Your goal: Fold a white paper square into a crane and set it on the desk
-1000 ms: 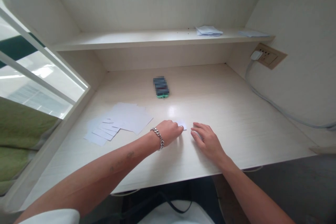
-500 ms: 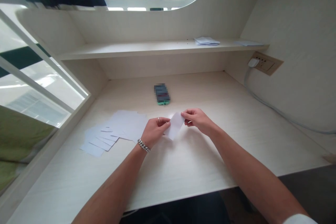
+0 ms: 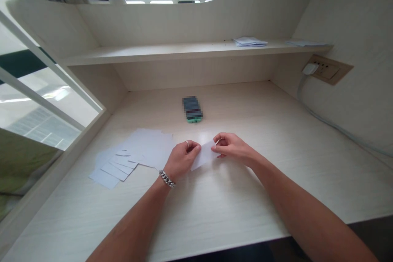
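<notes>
A small white sheet of paper [image 3: 204,155] is held just over the desk, between my two hands. My left hand [image 3: 183,156], with a ring and a chain bracelet, pinches its left side between thumb and fingers. At its right edge, the thumb and fingers of my right hand [image 3: 231,145] close on the paper. Left of my left hand, several white sheets [image 3: 150,145] lie spread and overlapping on the pale desk [image 3: 196,213].
A phone-like object [image 3: 193,109], blurred out, lies behind my hands. Folded papers [image 3: 250,41] rest on the shelf [image 3: 159,54]. At the right, a cable [image 3: 331,125] runs from a wall socket [image 3: 331,69]. A slatted rail borders the left side.
The paper has tilted and come slightly lower in the view. My right hand has moved a little down, its fingers curled differently at the paper's edge. The camera view has shifted slightly.
</notes>
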Motion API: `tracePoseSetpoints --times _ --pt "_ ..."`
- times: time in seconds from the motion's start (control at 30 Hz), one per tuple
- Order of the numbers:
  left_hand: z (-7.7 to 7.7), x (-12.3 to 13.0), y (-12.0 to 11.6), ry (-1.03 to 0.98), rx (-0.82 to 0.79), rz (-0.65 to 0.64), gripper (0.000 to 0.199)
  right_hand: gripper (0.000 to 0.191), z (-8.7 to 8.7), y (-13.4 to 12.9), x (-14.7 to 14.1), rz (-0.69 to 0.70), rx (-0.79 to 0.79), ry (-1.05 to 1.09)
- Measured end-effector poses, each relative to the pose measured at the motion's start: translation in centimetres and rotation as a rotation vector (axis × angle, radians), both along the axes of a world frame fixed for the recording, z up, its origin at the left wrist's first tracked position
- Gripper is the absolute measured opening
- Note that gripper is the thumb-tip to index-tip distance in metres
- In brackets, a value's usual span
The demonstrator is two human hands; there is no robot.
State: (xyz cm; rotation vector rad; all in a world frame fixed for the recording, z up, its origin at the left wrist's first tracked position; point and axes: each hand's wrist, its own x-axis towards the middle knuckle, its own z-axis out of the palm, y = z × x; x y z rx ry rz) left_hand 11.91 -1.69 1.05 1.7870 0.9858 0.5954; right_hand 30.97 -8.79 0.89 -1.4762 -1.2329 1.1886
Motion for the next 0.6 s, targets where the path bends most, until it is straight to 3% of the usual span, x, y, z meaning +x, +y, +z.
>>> tracePoseSetpoints --times 0.13,0.37,0.6 --pt "0.5 0.3 -0.8 0.098 0.122 -0.104 0.026 0.019 0.0 -0.1 -0.6 -0.002 0.107 -0.111" --pt "0.8 -0.8 0.3 0.108 0.022 -0.069 0.026 0.020 0.4 -0.2 -0.2 -0.137 0.093 -0.151" --pt "0.8 -1.4 0.8 -0.010 -0.100 -0.001 0.026 0.022 -0.4 -0.1 0.3 -0.147 0.100 -0.066"
